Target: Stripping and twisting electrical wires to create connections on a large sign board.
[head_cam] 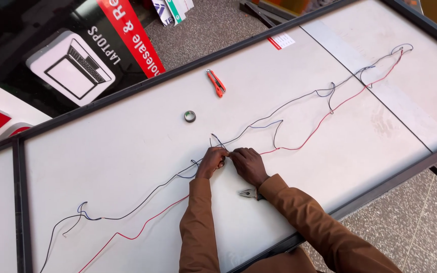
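Joining: pinching the red wire (324, 117) where it meets the black wire (289, 102), both of my hands meeting at one spot near the middle of the white panel (127, 151).
Left hand: my left hand (212, 162) is curled, fingertips nipped on the wires at the junction.
Right hand: my right hand (248, 164) is closed the same way, touching the left, gripping the same bit of wire.
Done, as I judge it: both wires are laid out along the panel, with short blue-black branch loops already standing off at several points to either side.
Left, as I judge it: this junction is still bare in my fingers; the tape roll (189, 116) lies apart, untouched.
Tools: pliers (248, 193) rest just beside my right wrist; the orange cutter (216, 82) lies farther up.
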